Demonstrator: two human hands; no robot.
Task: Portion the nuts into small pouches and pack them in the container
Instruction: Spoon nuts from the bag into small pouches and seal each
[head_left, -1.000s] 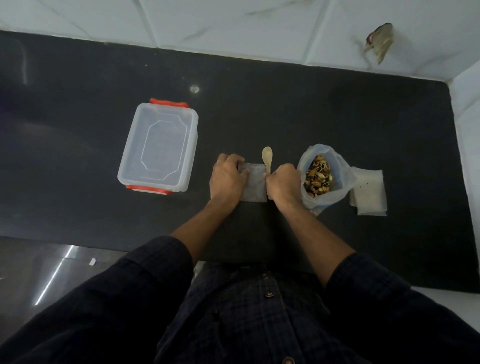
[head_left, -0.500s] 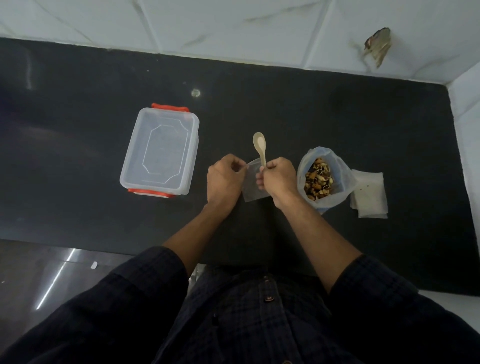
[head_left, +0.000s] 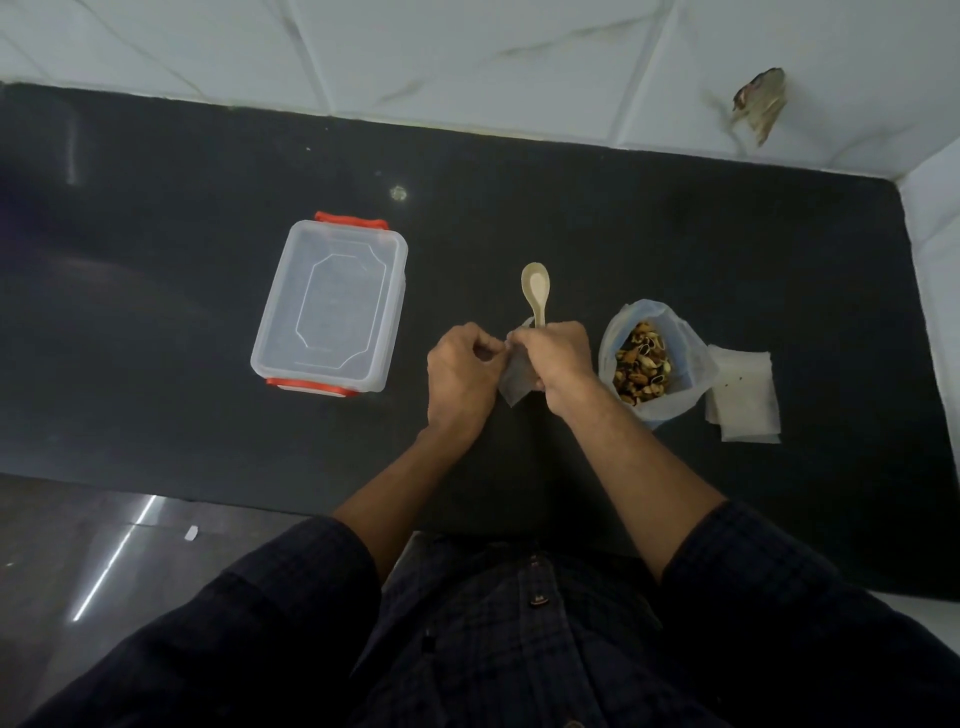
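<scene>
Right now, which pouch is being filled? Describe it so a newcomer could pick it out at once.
On the dark counter, right of the clear lidded container and left of the open bag of nuts, both hands meet. The left hand and the right hand, which also holds a spoon, pinch one pouch. The other pouches lie stacked flat, untouched, beyond the bag.

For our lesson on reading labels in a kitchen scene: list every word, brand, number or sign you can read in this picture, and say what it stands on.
None can be read.
The clear container with red clips: only a moulded outline on its lid, no letters.
The bag of nuts, spare pouches, wooden spoon and the pouch held by the left hand and right hand: no print visible.
</scene>
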